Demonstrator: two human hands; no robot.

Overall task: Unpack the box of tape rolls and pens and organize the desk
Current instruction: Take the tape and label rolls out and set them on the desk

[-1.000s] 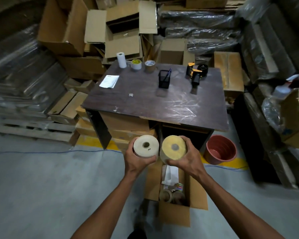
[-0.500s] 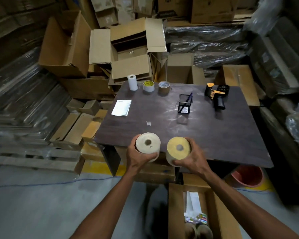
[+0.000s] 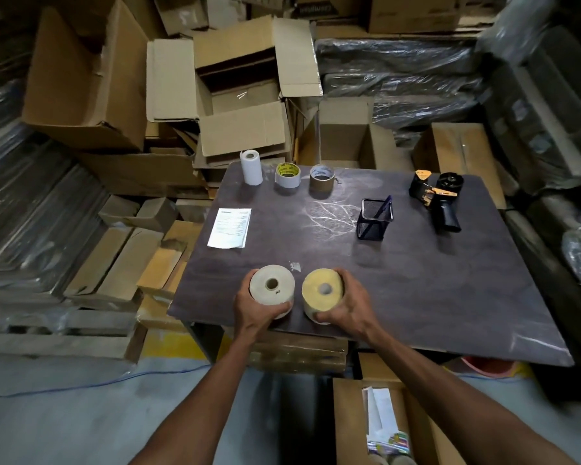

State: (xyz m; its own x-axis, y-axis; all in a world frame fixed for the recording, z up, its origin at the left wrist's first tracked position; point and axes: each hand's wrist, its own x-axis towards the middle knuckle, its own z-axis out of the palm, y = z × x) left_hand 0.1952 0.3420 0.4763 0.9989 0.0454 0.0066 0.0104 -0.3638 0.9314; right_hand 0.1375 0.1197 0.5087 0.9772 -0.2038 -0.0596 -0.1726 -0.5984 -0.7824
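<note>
My left hand grips a thick white tape roll and my right hand grips a thick yellow tape roll. Both rolls are side by side over the near edge of the dark desk; whether they rest on it I cannot tell. At the desk's far edge stand a white paper roll, a yellow-printed tape roll and a brown tape roll. A mesh pen holder has a blue pen in it. The open cardboard box on the floor at lower right holds papers and more rolls.
A black tape dispenser lies at the desk's far right and a white sheet of paper at its left. Stacked cardboard boxes and plastic-wrapped bundles surround the desk. A red bucket peeks out under the desk's right corner.
Both hands have carried the two rolls up from above the floor box and forward to the desk's near edge. The view has come closer to the desk.
</note>
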